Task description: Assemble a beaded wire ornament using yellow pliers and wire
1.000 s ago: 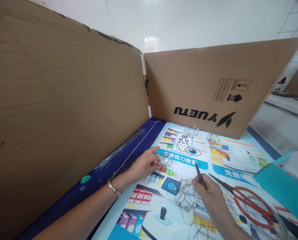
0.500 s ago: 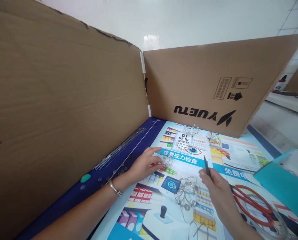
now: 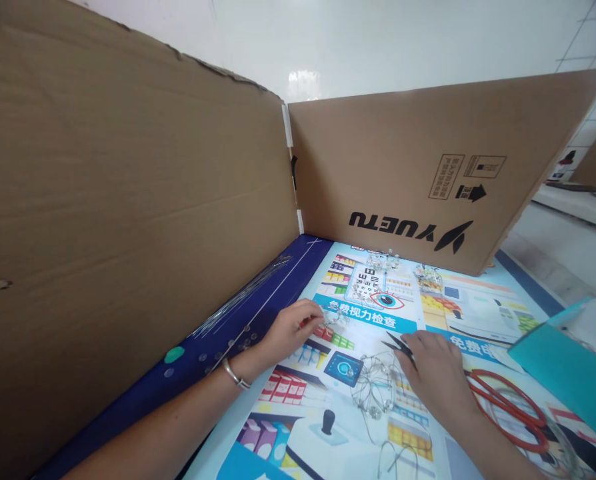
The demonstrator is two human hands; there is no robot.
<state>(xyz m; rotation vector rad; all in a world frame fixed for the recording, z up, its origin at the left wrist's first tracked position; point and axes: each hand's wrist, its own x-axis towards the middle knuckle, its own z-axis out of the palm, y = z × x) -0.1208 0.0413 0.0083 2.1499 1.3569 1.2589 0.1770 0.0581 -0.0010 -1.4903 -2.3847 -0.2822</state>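
Note:
Bent at the fingers, my left hand [image 3: 294, 328] has thumb and fingertips together at the edge of a small wire-and-bead piece [image 3: 334, 319]; whatever lies between the fingertips is too small to make out. My right hand [image 3: 435, 363] is closed on dark pointed pliers [image 3: 401, 345], whose tips are apart and point left. Below and between the hands, a larger wire flower with clear beads [image 3: 374, 387] rests on the printed sheet. Thin wire loops [image 3: 397, 460] lie nearer the front edge.
Cardboard panels stand at the left [image 3: 128, 200] and back [image 3: 403, 160]. More beaded wire pieces [image 3: 384, 261] lie near the back panel. Loose wires [image 3: 243, 293] and beads are on the blue strip. Red-orange loops [image 3: 511, 407] and a teal folder [image 3: 568, 367] are at right.
My left fingers have drawn together. My right hand has turned, and the pliers have swung from pointing up to pointing left, their tips now visibly apart.

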